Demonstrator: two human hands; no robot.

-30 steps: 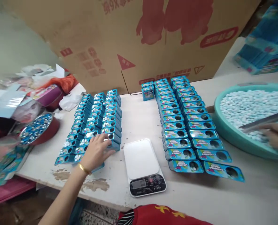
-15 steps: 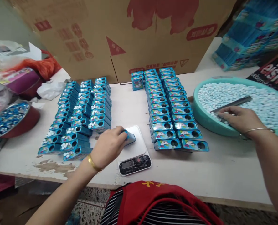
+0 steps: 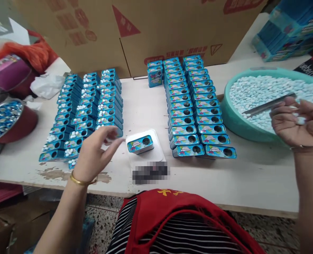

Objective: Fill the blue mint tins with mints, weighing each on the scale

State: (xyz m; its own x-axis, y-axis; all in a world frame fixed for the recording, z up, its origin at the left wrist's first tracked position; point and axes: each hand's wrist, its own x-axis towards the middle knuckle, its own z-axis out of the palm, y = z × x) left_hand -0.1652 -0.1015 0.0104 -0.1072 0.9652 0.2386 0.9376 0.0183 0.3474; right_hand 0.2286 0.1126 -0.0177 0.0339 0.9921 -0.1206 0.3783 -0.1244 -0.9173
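Note:
My left hand (image 3: 99, 151) is open, thumb and fingers apart, just left of a kitchen scale (image 3: 160, 151). On the scale's white plate stands a blue candy tin (image 3: 136, 144), its round hole facing up. My right hand (image 3: 299, 123) is turned palm up over the near rim of a turquoise basin (image 3: 233, 121). It grips a long, narrow metal scoop (image 3: 270, 104), and a few white candies (image 3: 301, 120) rest in its curled fingers. Pale oval candies (image 3: 262, 86) fill the basin. The scale's display is blurred out.
Left rows of tins (image 3: 110, 100) have white candies on their tops. Right rows of tins (image 3: 181, 113) show dark open holes. A cardboard box (image 3: 167, 31) stands behind. A red bowl of blue-silver pieces (image 3: 26, 121) sits left; stacked blue packs (image 3: 278, 42) stand far right.
My left hand has let go of the tin on the scale and drawn back left. My right hand has lifted from the candies and turned palm up, with candies in its fingers.

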